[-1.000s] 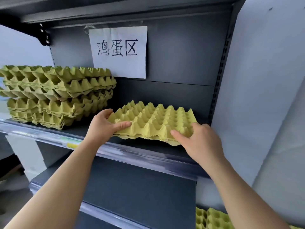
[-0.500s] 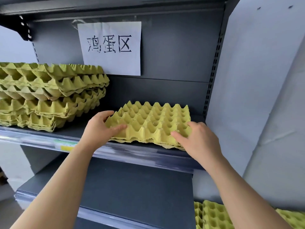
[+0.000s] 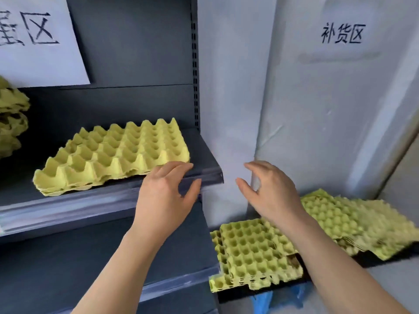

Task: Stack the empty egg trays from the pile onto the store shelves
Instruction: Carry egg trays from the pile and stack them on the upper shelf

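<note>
A yellow-green egg tray [image 3: 118, 152] lies flat on the dark shelf [image 3: 204, 171], on top of one or two more trays. My left hand [image 3: 165, 196] hovers in front of the shelf's right front edge, fingers relaxed, holding nothing. My right hand [image 3: 269, 191] is off the shelf to the right, open and empty, above a low pile of egg trays [image 3: 254, 252]. A second pile of trays [image 3: 353, 220] lies behind it. An older stack of trays [image 3: 11, 118] sits at the shelf's far left.
A lower dark shelf [image 3: 95, 264] juts out below. A paper sign [image 3: 38, 39] hangs on the shelf's back panel. The white wall [image 3: 317, 98] with written characters stands to the right. Blue plastic [image 3: 272, 298] shows under the piles' black base.
Both hands have let go of the tray, which now rests on the shelf. The hands and the view have swung right, bringing the floor piles into sight.
</note>
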